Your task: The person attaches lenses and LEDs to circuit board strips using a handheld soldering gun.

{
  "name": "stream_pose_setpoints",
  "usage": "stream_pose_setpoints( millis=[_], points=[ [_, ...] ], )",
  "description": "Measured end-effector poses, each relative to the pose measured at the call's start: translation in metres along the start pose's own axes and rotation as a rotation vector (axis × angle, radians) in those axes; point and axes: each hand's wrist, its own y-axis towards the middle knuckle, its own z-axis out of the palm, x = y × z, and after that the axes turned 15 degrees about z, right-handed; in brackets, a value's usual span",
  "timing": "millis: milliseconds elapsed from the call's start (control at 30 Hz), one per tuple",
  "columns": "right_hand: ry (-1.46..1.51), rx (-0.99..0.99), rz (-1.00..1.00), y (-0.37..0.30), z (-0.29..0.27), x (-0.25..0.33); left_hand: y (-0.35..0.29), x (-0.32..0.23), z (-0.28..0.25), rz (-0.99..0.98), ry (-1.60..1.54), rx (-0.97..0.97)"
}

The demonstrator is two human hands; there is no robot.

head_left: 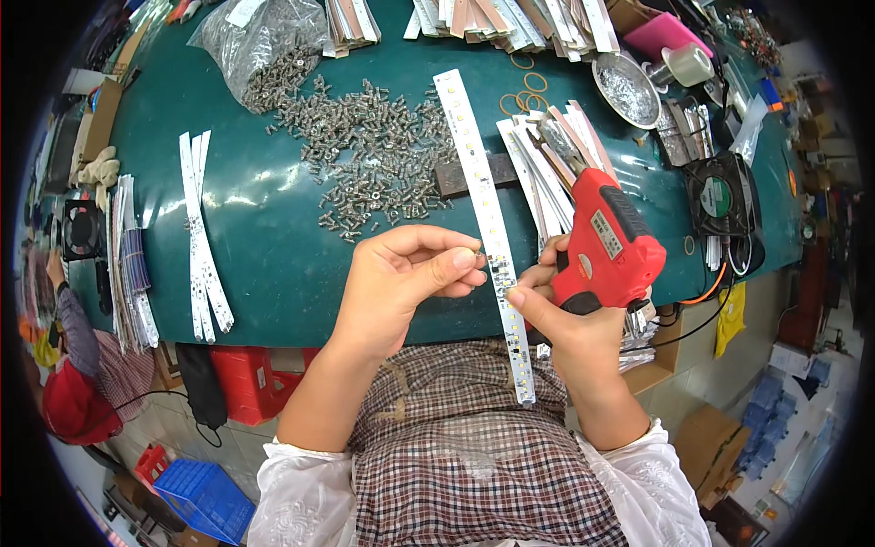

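My left hand is closed in a pinch beside a long white LED strip board. A tiny metal piece that looks like a screw shows at its fingertips. The board slants from the pile of screws down over my lap, with small chips and parts along it. My right hand grips the board's edge between thumb and fingers. That same hand also carries a red power screwdriver with a dark grip, its tip pointing away from me. A dark bar lies under the board.
Several strip boards lie crossed at left, with more bundles at the back. A clear bag spills screws. Rubber bands, a metal dish and a black fan are at right. Another person's arm shows far left.
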Motion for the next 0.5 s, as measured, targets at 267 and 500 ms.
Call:
stream_pose_setpoints(
  millis=[267, 500],
  points=[
    [0.075, -0.01, -0.038, -0.0004, -0.0012, -0.0051, -0.0031, 0.0073, 0.0064, 0.026, -0.003, -0.01],
    [0.098, 0.009, -0.051, 0.0006, -0.0027, -0.0082, -0.0031, 0.0072, 0.0059, 0.0, 0.024, 0.008]
  ],
)
